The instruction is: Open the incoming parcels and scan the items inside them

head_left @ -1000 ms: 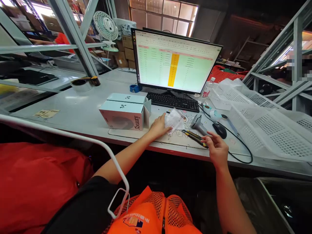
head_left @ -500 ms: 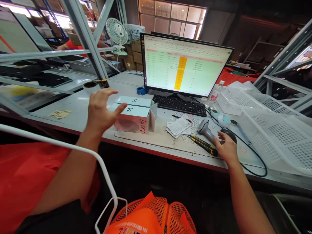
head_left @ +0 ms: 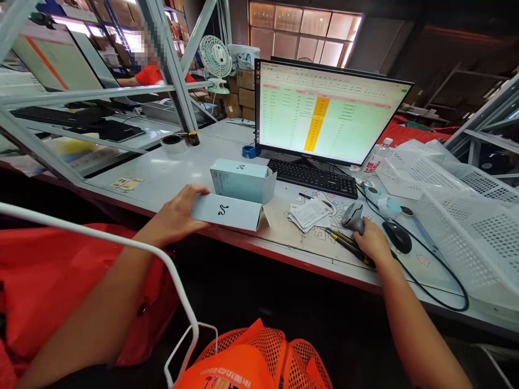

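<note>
- Across mid-frame stretched our desk [head_left: 158, 170].
- Our left hand [head_left: 178, 216] gripped a pale-blue box [head_left: 231, 212] left of centre.
- Our right hand [head_left: 372, 239] clasped a grey scanner [head_left: 353, 218], centre right.

This looks like a warehouse workstation: loaded shelving [head_left: 81, 12] and stacked cardboard boxes [head_left: 246, 96] stand behind a surface [head_left: 194, 172] set among metal uprights [head_left: 185, 111]. A monitor [head_left: 352, 124] showing a spreadsheet, a handheld scanner [head_left: 353, 216], perforated plastic baskets [head_left: 466, 237] and an orange mesh work vest [head_left: 239, 367] fit that, as does a second screen [head_left: 60, 62] at a neighbouring station.
</note>
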